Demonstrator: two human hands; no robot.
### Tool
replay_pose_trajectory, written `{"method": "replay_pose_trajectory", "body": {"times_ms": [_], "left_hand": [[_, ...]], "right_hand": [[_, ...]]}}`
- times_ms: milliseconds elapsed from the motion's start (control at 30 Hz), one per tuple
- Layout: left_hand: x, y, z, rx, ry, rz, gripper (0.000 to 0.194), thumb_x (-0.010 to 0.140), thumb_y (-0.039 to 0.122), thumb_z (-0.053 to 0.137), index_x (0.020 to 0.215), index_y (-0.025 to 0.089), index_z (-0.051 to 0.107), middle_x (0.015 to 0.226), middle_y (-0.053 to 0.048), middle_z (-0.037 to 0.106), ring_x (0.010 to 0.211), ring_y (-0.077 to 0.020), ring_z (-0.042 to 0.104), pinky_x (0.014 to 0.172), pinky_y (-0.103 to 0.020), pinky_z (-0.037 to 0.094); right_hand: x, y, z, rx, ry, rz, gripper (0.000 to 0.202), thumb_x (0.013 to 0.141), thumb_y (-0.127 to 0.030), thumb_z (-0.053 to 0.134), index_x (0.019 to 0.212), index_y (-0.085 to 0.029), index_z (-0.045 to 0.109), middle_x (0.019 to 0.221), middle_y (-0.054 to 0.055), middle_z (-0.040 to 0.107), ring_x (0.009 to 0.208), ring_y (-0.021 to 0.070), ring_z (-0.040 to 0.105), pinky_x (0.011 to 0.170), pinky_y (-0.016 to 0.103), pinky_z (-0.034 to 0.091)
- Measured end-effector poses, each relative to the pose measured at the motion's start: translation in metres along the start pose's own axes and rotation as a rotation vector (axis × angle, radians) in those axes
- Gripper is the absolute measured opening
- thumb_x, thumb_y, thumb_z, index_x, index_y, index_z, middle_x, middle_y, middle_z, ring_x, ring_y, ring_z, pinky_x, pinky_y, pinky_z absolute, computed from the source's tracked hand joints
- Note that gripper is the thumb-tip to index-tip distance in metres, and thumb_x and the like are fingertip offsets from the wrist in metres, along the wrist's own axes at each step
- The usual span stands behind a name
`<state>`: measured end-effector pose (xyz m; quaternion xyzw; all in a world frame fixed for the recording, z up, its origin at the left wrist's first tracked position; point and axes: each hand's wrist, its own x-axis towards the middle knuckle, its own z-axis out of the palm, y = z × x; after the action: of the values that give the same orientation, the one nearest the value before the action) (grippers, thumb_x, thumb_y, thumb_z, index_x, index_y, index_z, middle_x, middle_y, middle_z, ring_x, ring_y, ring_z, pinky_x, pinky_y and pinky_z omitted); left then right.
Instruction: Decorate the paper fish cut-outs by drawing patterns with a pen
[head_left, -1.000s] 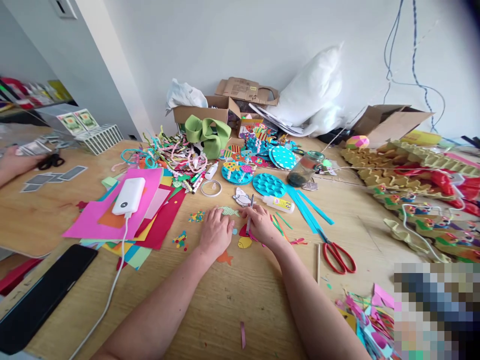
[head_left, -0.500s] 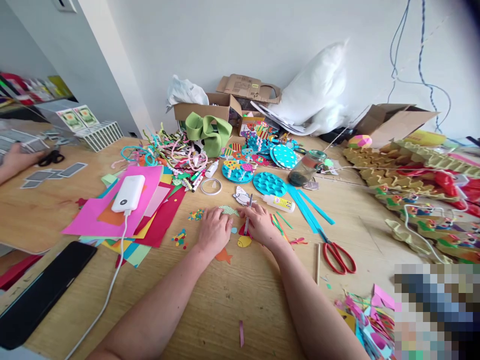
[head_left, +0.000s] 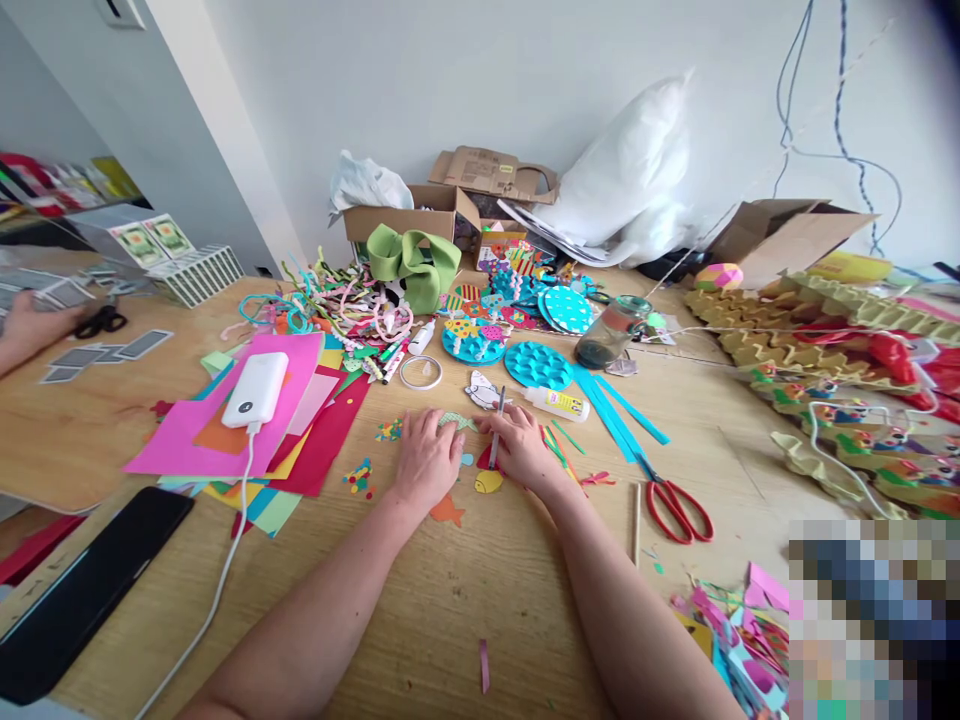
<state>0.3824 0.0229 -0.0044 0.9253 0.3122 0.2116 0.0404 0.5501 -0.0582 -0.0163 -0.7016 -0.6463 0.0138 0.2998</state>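
Observation:
My right hand [head_left: 521,443] is closed around a slim grey pen [head_left: 501,400], which stands nearly upright with its lower end by a red and yellow paper fish [head_left: 488,482]. Palm down on the table, my left hand [head_left: 430,455] holds nothing I can see, its fingers lying beside a green patterned paper piece [head_left: 457,421]. Below that hand is an orange paper fish [head_left: 448,511]. A small light-blue paper piece [head_left: 466,460] lies between the hands. Just beyond them are a white paper fish with drawn lines [head_left: 482,390] and a glue bottle [head_left: 556,403].
Red-handled scissors [head_left: 679,512] and blue strips [head_left: 611,420] lie right. Coloured paper with a white power bank [head_left: 256,388] is left, above a black phone [head_left: 94,590]. Egg cartons [head_left: 817,380] line the right. Another person's hand [head_left: 37,325] is far left by cards.
The view has shifted very slightly. Both my hands and the pen keep nearly the same place.

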Motion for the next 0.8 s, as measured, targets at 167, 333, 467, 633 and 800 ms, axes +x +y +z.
{"method": "replay_pose_trajectory", "body": {"times_ms": [167,333,467,633,800], "left_hand": [[-0.001,0.004,-0.002,0.004,-0.031,0.078,0.03,0.095,0.031,0.05,0.12,0.022,0.063,0.122,-0.011,0.06,0.124,-0.0306,0.047,0.109,-0.056,0.031],[-0.001,0.007,-0.004,0.0,-0.062,0.122,0.032,0.095,0.034,0.05,0.12,0.019,0.063,0.114,-0.012,0.062,0.112,-0.0291,0.052,0.101,-0.048,0.041],[-0.001,0.006,-0.003,-0.005,-0.076,0.129,0.034,0.094,0.032,0.051,0.122,0.017,0.062,0.113,-0.012,0.063,0.108,-0.0274,0.056,0.1,-0.048,0.042],[-0.002,0.003,0.001,-0.006,-0.068,0.113,0.032,0.095,0.03,0.051,0.122,0.016,0.06,0.124,-0.012,0.062,0.122,-0.0286,0.051,0.108,-0.05,0.036],[-0.002,0.0,0.005,-0.003,-0.051,0.116,0.032,0.097,0.031,0.047,0.119,0.015,0.062,0.126,-0.013,0.062,0.128,-0.0306,0.047,0.109,-0.053,0.033]], "right_hand": [[0.001,-0.004,-0.004,0.011,-0.006,0.0,0.025,0.075,-0.002,0.052,0.088,-0.021,0.062,0.096,0.006,0.069,0.108,0.0252,0.054,0.097,0.043,0.039],[0.001,-0.006,-0.007,0.022,-0.018,0.024,0.024,0.077,-0.004,0.053,0.089,-0.021,0.063,0.097,0.007,0.066,0.106,0.0239,0.055,0.095,0.04,0.04],[0.001,-0.006,-0.006,0.023,-0.027,0.046,0.024,0.077,-0.004,0.052,0.09,-0.021,0.063,0.096,0.006,0.066,0.103,0.0229,0.056,0.091,0.038,0.04],[0.001,-0.006,-0.007,0.015,-0.025,0.057,0.025,0.076,-0.003,0.049,0.088,-0.02,0.064,0.089,0.007,0.064,0.092,0.0217,0.058,0.083,0.034,0.042],[0.002,-0.009,-0.011,0.096,-0.063,0.065,0.023,0.078,-0.004,0.049,0.087,-0.019,0.064,0.085,0.007,0.062,0.085,0.02,0.06,0.077,0.03,0.046]]}}
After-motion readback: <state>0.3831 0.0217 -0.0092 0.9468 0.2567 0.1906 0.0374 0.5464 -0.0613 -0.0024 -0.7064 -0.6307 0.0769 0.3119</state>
